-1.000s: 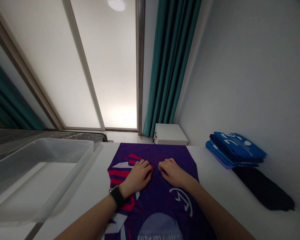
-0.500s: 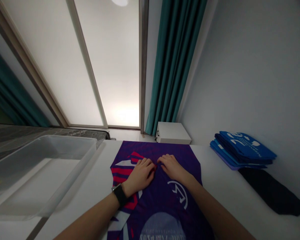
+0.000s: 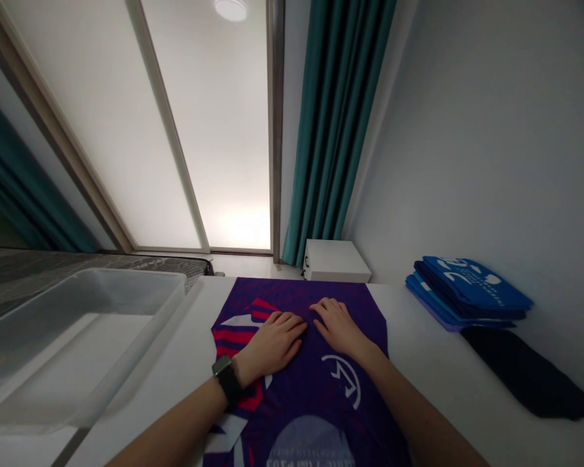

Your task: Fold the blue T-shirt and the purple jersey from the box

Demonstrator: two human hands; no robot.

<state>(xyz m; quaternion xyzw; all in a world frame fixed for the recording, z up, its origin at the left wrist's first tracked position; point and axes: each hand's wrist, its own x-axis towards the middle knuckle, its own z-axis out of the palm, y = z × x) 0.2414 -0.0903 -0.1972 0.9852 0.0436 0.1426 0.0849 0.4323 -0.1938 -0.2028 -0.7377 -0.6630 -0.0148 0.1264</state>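
Note:
A purple sports shirt (image 3: 292,389) with red and white stripes on its left part and a white round logo lies spread over the white table. My left hand (image 3: 278,337) rests palm down on the cloth near the stripes, fingers stretched out and pointing right. Just right of it, my right hand (image 3: 338,326) lies on the purple fabric with its fingers spread a little. A small gap separates the two hands. The shirt's near end runs out of the bottom of the view.
On the left stands a translucent plastic bin (image 3: 170,305). A stack of folded blue clothes (image 3: 472,285) sits at the right by the wall, with a black cloth item (image 3: 525,376) beside it. Beyond the white table (image 3: 438,383) is a white cabinet (image 3: 335,259).
My fingers, earlier bent and pinched at the cloth between my hands, have flattened out and come slightly apart. The shirt has stayed nearly in place; the camera view has shifted a little.

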